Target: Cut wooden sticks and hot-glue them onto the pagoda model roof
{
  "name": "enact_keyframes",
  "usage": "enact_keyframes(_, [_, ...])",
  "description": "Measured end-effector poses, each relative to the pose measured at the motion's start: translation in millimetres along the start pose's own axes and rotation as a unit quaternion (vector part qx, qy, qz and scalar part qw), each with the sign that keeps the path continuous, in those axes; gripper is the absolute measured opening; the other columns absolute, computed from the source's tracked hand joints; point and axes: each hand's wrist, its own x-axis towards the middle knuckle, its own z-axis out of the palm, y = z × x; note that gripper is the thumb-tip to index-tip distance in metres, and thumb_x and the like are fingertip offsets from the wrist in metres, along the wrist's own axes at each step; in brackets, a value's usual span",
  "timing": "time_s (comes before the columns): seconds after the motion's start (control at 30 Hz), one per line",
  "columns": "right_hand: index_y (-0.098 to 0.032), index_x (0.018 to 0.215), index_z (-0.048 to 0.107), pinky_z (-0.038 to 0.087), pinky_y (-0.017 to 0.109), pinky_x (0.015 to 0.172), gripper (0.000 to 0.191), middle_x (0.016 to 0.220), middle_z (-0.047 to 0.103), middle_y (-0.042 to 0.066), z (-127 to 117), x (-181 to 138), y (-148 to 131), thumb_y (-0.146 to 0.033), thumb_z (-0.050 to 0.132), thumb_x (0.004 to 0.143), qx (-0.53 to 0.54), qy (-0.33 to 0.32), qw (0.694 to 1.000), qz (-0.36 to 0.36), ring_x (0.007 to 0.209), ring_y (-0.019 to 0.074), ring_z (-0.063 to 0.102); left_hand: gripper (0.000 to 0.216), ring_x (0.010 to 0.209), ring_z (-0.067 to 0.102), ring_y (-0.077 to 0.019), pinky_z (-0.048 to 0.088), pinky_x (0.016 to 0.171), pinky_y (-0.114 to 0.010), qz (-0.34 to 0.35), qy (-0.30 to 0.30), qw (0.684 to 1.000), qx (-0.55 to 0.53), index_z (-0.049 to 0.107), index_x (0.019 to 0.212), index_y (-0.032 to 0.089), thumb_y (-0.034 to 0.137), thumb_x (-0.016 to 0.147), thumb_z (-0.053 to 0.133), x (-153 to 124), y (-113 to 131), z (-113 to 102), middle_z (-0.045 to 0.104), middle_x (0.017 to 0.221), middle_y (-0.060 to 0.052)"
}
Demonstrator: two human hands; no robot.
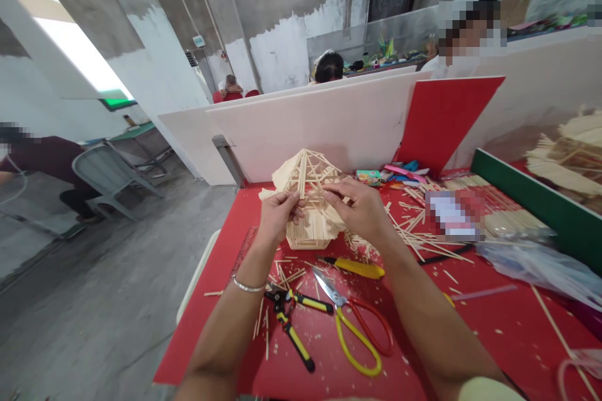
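Observation:
A small model made of pale wooden sticks [308,191], shaped like a roofed frame, is held up over the red table [221,288]. My left hand [277,216] grips its left side with curled fingers. My right hand [360,207] pinches its right side, fingers closed on the sticks. A silver bracelet sits on my left wrist. Loose sticks [423,232] lie scattered under and to the right of the model.
Scissors with yellow and red handles [355,326], black-and-yellow pliers [291,319] and a yellow knife [360,268] lie near the front. White and red boards [442,116] stand behind. A plastic bag [536,263] and stick bundles lie right. Other people sit beyond; a grey chair [108,178] stands left.

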Motion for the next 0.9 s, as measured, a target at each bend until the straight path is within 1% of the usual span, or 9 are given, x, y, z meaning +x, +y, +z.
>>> enact_keyframes(0.17, [-0.025,0.109,0.073,0.053,0.029,0.075,0.024,0.105,0.072,0.004,0,-3,3,-0.034,0.056,0.094,-0.005,-0.012,1.000,0.008,0.096,0.0165,0.065,0.037,0.044,0.058,-0.0099,0.040,0.035,-0.019,-0.009,-0.003,1.000,-0.005,0.069,0.075,0.010,0.039,0.060,0.086,1,1,1,0.070,0.067,-0.006])
enact_keyframes(0.37, [-0.024,0.108,0.073,0.052,0.029,0.074,0.025,0.102,0.071,0.004,-6,-7,1,-0.035,0.055,0.095,-0.010,-0.025,0.999,0.017,0.094,0.0164,0.065,0.037,0.044,0.058,-0.0096,0.039,0.035,-0.019,-0.022,0.001,1.000,-0.002,0.068,0.075,0.010,0.039,0.060,0.086,2,3,2,0.071,0.068,-0.007])
enact_keyframes(0.9, [-0.024,0.106,0.073,0.052,0.030,0.077,0.023,0.104,0.072,0.003,-11,-14,0,-0.035,0.055,0.095,-0.014,-0.026,0.999,0.026,0.092,0.0158,0.065,0.034,0.045,0.058,-0.0099,0.039,0.037,-0.019,-0.013,-0.006,1.000,0.018,0.069,0.073,0.010,0.040,0.065,0.084,4,2,1,0.071,0.068,-0.007])
